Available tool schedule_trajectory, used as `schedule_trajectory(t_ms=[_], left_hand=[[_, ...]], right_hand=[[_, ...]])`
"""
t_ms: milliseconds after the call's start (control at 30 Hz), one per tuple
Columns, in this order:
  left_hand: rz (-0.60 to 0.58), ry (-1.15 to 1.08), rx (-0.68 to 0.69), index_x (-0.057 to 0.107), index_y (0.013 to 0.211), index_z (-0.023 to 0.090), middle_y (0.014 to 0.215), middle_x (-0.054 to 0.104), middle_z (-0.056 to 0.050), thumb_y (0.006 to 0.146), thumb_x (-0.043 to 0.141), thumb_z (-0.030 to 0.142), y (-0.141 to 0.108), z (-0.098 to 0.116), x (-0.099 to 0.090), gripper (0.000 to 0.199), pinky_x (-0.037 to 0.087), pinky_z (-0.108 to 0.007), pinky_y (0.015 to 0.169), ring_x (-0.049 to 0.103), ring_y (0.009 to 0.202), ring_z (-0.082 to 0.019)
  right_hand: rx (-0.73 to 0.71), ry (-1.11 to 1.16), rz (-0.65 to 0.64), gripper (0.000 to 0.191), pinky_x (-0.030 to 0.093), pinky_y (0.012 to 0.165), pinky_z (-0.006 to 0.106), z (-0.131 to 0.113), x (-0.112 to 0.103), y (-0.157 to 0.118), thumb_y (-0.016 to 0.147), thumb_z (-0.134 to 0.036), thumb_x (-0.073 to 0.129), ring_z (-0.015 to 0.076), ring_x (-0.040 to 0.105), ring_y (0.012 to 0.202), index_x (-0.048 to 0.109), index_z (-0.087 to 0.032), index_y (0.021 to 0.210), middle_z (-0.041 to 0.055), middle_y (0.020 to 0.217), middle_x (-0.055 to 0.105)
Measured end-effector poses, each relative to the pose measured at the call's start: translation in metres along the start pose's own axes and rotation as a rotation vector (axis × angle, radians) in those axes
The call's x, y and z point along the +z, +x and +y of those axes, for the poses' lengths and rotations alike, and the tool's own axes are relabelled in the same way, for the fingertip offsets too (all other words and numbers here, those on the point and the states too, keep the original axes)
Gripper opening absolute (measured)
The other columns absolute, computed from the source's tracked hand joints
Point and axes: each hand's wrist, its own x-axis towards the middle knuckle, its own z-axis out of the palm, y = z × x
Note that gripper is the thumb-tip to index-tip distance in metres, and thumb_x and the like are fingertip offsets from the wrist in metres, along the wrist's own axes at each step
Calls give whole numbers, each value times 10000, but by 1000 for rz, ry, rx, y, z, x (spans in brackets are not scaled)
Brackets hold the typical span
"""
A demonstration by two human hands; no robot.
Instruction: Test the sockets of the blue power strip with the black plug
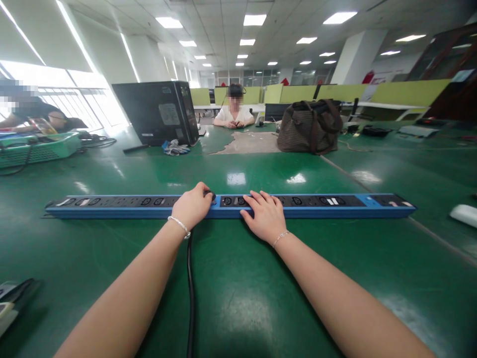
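Note:
A long blue power strip (316, 213) with black socket panels lies crosswise on the green table (238, 278). Near its middle, my left hand (192, 205) is closed around a black plug (211, 195), of which only a small part shows past the fingertips. From beneath that hand a black cable (190, 288) runs down to the bottom of the view. Whether the plug sits in a socket, I cannot tell. My right hand (266, 214) rests on the strip just right of the middle, fingers stretched over the sockets and holding nothing.
Beyond the strip stand a black computer case (160, 112), grey gloves (175, 147) and a brown bag (309, 127). A green basket (55, 146) is at the left, near a person. Another person (234, 112) sits across the table. A white object (464, 215) lies at the right edge.

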Motion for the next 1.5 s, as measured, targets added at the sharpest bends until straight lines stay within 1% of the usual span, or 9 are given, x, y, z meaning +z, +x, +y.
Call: schedule_trajectory(t_ms=[267,333,533,667,833,1000,1167,1333,1500], left_hand=[[46,117,8,551,1033,260,927,690,-84,826,364,456,-3,5,0,341,466,-363,709,643,842,-257],[41,114,-3,548,1033,257,923,690,-88,826,357,457,-3,5,1,345,467,-366,703,645,835,-259],[2,88,-17,539,1042,256,847,693,-72,819,354,460,-2,4,3,354,468,-347,677,653,725,-231],[-2,129,-8,543,1021,258,886,692,-86,814,347,443,-1,9,2,340,468,-363,684,652,772,-250],[-22,224,3,546,1004,240,912,686,-112,810,349,405,-1,19,2,322,467,-379,705,643,857,-280],[-39,270,20,543,1009,230,905,683,-120,822,335,388,-4,24,3,321,467,-381,706,644,846,-276],[-35,283,17,532,1019,231,867,682,-110,837,305,400,-4,23,4,337,467,-372,695,645,822,-265],[-26,290,18,530,998,230,885,679,-119,830,323,393,-2,22,6,312,466,-377,680,645,824,-276],[-5,287,34,517,1048,212,870,684,-133,857,271,372,-10,24,9,349,465,-390,696,648,823,-283]], right_hand=[[1,10,0,438,234,999,447,0,0,0,849,-479,425,257,377,1230,545,-287,1223,31,1325,512],[-1,12,-1,439,234,998,450,0,0,0,850,-477,423,260,379,1228,543,-284,1226,32,1326,511],[-6,21,2,437,237,996,448,1,0,0,852,-481,421,258,373,1230,542,-284,1223,25,1327,510],[0,27,8,434,232,1001,447,0,1,-1,851,-481,428,256,370,1233,542,-289,1223,17,1329,508],[-2,31,-3,437,231,1003,454,0,-1,-1,854,-477,424,262,369,1236,541,-284,1228,31,1334,503],[-9,22,-8,441,237,1001,449,0,-1,0,858,-484,415,257,368,1238,537,-285,1232,28,1337,500],[-7,13,-18,447,237,1002,447,1,-1,0,858,-491,414,256,367,1240,533,-290,1240,30,1339,499],[-13,9,-17,445,238,1004,443,0,-2,0,861,-491,410,255,368,1238,531,-288,1238,21,1338,499],[-13,-14,-34,452,246,995,448,0,-3,0,865,-489,403,257,366,1242,519,-286,1252,39,1347,488]])
